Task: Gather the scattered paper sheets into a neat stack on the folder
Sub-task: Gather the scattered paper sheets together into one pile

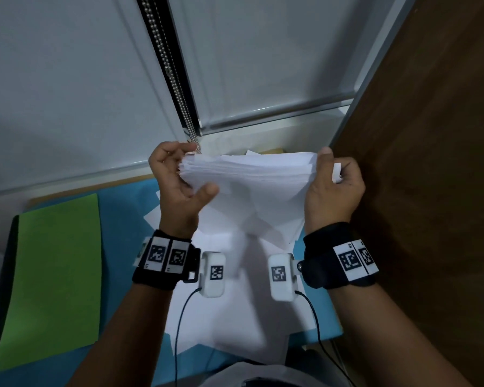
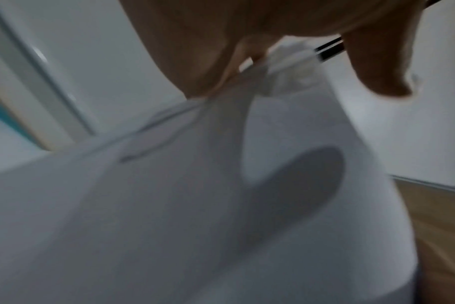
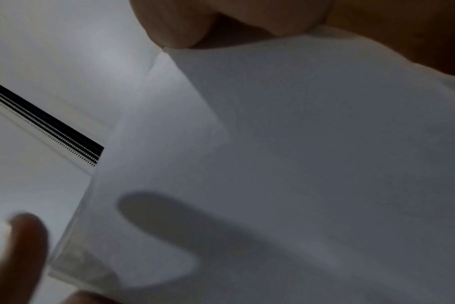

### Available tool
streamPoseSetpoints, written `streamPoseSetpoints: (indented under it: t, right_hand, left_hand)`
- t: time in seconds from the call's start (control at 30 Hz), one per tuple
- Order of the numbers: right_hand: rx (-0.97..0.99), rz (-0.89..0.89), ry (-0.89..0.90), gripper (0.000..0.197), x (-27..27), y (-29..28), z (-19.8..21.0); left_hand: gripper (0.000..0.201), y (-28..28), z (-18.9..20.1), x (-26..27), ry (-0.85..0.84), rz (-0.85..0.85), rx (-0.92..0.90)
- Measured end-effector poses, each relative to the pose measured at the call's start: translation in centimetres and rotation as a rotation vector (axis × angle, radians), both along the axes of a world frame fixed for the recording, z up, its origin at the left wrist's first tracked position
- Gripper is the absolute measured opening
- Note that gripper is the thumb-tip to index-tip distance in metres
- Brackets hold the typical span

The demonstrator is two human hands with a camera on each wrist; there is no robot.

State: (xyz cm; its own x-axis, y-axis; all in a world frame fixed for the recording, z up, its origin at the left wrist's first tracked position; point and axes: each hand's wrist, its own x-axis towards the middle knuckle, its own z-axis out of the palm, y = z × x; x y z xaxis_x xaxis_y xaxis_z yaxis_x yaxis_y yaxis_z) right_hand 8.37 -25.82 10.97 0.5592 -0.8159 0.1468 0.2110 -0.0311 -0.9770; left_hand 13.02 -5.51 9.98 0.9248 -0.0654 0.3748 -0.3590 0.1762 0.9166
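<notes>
Now the left hand [image 1: 179,180] and right hand [image 1: 333,188] are gripping opposite edges of the uneven paper stack [image 1: 249,177], lifting it above, apparently clear of, the loose sheets [image 1: 235,317] lying beside the green folder [image 1: 53,275].

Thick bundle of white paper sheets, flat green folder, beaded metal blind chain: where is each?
Thick bundle of white paper sheets [image 1: 249,174], head view, stacked top edges.
Flat green folder [image 1: 53,275], head view, middle of cover.
Beaded metal blind chain [image 1: 165,65], head view, mid-length.
</notes>
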Motion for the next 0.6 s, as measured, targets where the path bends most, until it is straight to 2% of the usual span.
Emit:
streamPoseSetpoints:
  t: [0.03, 0.1, 0.13, 0.17, 0.2, 0.23, 0.3, 0.37, 0.47, 0.53, 0.6]
  right_hand:
    - [-0.015, 0.005, -0.016, 0.034, 0.1, 0.0, -0.1]
    - [-0.024, 0.036, -0.038, 0.035, 0.4, 0.1, -0.1]
    - [-0.017, 0.069, -0.047, 0.036, 0.4, 0.2, 0.0]
    - [-0.018, 0.114, -0.058, 0.042, 0.4, 0.3, 0.2]
    - [-0.034, 0.176, -0.072, 0.050, 0.4, 0.1, 0.0]
    - [-0.048, 0.261, -0.094, 0.057, 0.2, -0.3, -0.4]
    - [-0.035, 0.461, -0.094, 0.068, -0.4, -1.6, -2.2]
    - [-0.077, 0.596, 0.043, 0.074, -1.2, -3.0, -5.0]
    - [-0.141, 0.633, 0.304, 0.051, -1.7, -3.1, -8.0]
    - [-0.127, 0.598, 0.365, 0.038, -1.6, -2.4, -8.6]
    - [-0.083, 0.570, 0.387, 0.037, -1.4, -1.5, -8.9]
  left_hand:
    - [0.086, 0.7, -0.8, 0.3, 0.059, -0.084, 0.020]
    - [0.092, 1.6, -2.2, 0.6, 0.215, -0.130, 0.142]
    - [0.082, 1.7, -2.7, 0.6, 0.268, -0.088, 0.233]
    - [0.064, 1.6, -3.2, 0.7, 0.289, -0.018, 0.296]
    - [0.043, 1.4, -3.5, 0.7, 0.292, 0.052, 0.313]
    - [0.031, 1.1, -3.3, 0.6, 0.298, 0.099, 0.294]
    - [0.035, 0.8, -3.0, 0.9, 0.316, 0.146, 0.250]
    - [0.030, 0.9, -3.1, 1.5, 0.330, 0.170, 0.194]
    - [0.032, 0.3, -3.1, 1.8, 0.338, 0.191, 0.184]
    - [0.036, -0.4, -3.3, 1.8, 0.332, 0.171, 0.182]
    - [0.048, -0.7, -4.2, 1.9, 0.358, 0.123, 0.182]
